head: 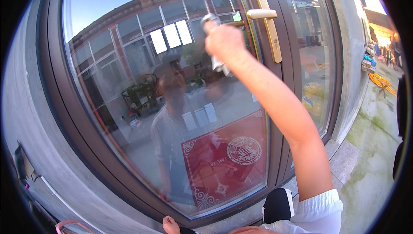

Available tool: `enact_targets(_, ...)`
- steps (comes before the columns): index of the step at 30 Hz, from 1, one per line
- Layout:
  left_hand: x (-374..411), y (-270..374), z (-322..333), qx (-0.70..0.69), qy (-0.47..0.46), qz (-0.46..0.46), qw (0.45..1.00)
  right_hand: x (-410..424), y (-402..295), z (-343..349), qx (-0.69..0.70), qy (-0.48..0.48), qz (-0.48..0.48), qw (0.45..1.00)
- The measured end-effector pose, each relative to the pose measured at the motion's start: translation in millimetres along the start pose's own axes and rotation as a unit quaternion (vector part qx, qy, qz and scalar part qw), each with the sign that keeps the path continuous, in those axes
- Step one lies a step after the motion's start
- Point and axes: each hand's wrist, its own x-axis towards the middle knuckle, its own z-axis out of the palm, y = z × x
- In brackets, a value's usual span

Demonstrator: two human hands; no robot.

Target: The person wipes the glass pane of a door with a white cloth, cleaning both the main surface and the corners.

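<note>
My right hand is closed on a crumpled, whitish-grey cloth, held against the upper right of a glass door pane. Motion blurs the hand and the cloth. Just right of it, a gold-coloured door handle sits on the brown door frame. Low at the picture's bottom edge, my left hand is partly in view with its fingers curled, and nothing shows in it. Behind the glass lies a red mat with a white pattern. The pane mirrors a person and a building with windows.
A grey wall borders the door at left, with a white pipe low along it. At right, a coiled yellow hose lies on the concrete ground beside stacked blocks. A pink-rimmed object stands at lower left.
</note>
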Motion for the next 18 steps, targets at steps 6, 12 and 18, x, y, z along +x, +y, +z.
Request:
enact_targets(6,1.0,-5.9,19.9,-0.076,0.024,0.010,0.997,12.2,46.5,-11.3,-0.009,0.034,0.060,0.998)
enact_targets(12,-6.4,-5.3,6.7,0.011,0.037,0.081,0.996,-2.3,-30.1,-2.8,0.016,-0.025,-0.030,0.999)
enact_targets(18,-9.7,-24.8,18.7,-0.099,0.013,0.013,0.995,8.7,46.5,-23.7,-0.022,0.030,0.099,0.994)
